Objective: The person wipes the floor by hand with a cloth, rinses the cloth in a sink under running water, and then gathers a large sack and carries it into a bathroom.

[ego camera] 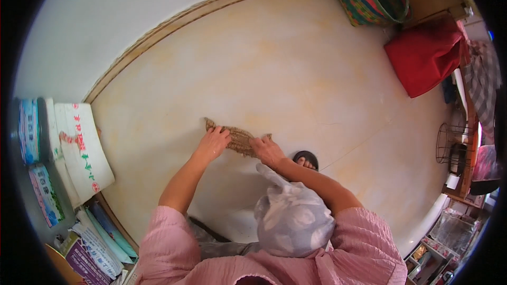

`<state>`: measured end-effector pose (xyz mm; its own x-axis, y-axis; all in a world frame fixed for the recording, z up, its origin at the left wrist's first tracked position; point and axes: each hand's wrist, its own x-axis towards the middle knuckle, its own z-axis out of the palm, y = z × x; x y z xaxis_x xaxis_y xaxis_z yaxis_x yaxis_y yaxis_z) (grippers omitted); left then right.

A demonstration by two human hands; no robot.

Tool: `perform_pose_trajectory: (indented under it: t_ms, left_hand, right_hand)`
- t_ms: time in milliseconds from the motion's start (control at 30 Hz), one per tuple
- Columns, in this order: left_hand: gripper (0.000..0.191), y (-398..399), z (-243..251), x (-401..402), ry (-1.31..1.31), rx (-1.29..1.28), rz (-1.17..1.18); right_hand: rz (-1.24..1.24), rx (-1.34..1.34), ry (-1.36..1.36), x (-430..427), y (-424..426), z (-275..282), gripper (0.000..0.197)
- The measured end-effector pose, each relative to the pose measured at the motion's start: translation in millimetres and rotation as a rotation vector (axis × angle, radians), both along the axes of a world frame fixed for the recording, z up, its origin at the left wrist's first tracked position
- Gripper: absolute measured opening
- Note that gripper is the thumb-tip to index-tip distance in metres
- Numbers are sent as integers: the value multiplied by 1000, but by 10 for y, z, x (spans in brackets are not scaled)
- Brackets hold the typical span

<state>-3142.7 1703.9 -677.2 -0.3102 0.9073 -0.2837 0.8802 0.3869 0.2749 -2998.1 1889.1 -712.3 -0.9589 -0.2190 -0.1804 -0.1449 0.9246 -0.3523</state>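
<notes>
A brown patterned cloth (241, 139) is bunched into a wide strip low over the pale floor (273, 75). My left hand (214, 143) grips it near its left end, fingers curled over the fabric. Toward the other end my right hand (267, 151) has hold of it too, and a small corner sticks out past the fingers. Folds run along the cloth between both hands. Just right of my right hand is a foot in a black slipper (305, 159). Grey fabric with pale patches (295, 221) bulges below my right forearm, hiding part of the floor.
Along the left stand a white box (81, 150) bearing writing, plastic-wrapped packs (45, 194) and several bags (95, 241). A woven basket (350, 2) and a red fabric item (425, 57) are at upper right. A wire rack (451, 142) lines the right side; a wooden baseboard (190, 14) edges the wall.
</notes>
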Motion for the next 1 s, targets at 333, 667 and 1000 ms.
perform_pose_trajectory:
  t_ms: [333,667,1000]
  left_hand:
    - [13,-783,196,-165,-821,214,388]
    - [35,-211,550,97,-443,46,91]
    - [43,1524,570,215,-434,188,23]
  right_hand:
    - [-181,-102,-68,109,-498,1129,44]
    - [-868,-594,156,594,-463,994,22]
    - [-1063,-848,-110,847,1362,884,23]
